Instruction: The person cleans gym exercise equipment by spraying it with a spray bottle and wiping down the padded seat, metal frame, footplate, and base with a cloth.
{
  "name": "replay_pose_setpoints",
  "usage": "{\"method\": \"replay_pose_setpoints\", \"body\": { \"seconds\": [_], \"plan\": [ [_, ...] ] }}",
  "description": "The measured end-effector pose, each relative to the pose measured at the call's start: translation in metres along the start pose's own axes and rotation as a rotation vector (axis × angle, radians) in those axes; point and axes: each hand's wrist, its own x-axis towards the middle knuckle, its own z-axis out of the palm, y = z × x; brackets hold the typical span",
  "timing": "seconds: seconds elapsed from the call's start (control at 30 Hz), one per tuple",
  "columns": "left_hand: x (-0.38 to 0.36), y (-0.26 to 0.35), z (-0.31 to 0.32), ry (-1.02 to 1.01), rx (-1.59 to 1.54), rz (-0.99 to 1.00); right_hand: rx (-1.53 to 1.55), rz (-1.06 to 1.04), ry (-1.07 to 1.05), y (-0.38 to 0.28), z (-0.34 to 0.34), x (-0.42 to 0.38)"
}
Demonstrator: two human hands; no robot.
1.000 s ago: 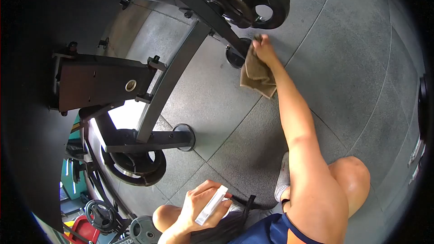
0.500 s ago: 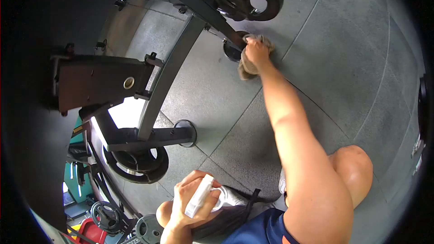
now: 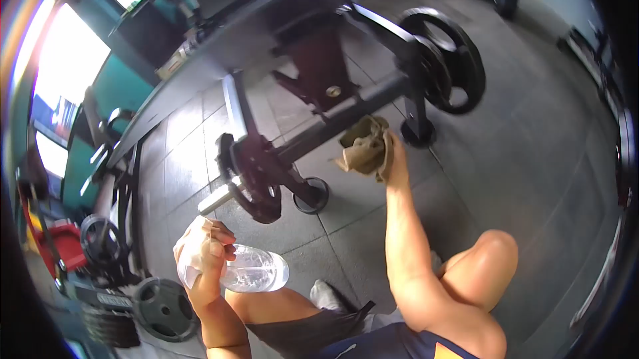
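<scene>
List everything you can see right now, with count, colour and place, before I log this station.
cloth: one, tan, bunched in the right hand against the frame bar
spray bottle: one, clear, in the left hand, lower left
machine frame: one, dark grey, centre
weight plates on machine: two stacks, black, right and centre-left
loose plates: at least two, dark, far left floor
floor: grey tiles
right hand: gripping cloth
left hand: gripping bottle
knees: two, bare, bottom

Grey rubber floor tiles point(image 3: 532, 159) spread out underfoot. A loose weight plate point(image 3: 162, 307) lies flat at the lower left, near a red rack point(image 3: 56, 242). Bright windows point(image 3: 63, 66) glare beside teal walls point(image 3: 116, 83).
</scene>
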Motion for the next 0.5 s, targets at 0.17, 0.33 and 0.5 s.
{"method": "replay_pose_setpoints", "body": {
  "seconds": [0.17, 0.33, 0.5],
  "plan": [
    [-0.028, -0.016, -0.027, 0.203, -0.023, -0.118, -0.374, -0.179, 0.114, 0.083, 0.13, 0.007],
    [-0.034, -0.018, -0.051, 0.169, 0.075, -0.111, -1.339, -0.645, -0.184, 0.171, 0.194, 0.007],
    [-0.038, -0.04, -0.076, 0.271, 0.057, -0.153, -1.467, -0.526, -0.326, 0.161, 0.118, -0.024]
  ]
}}
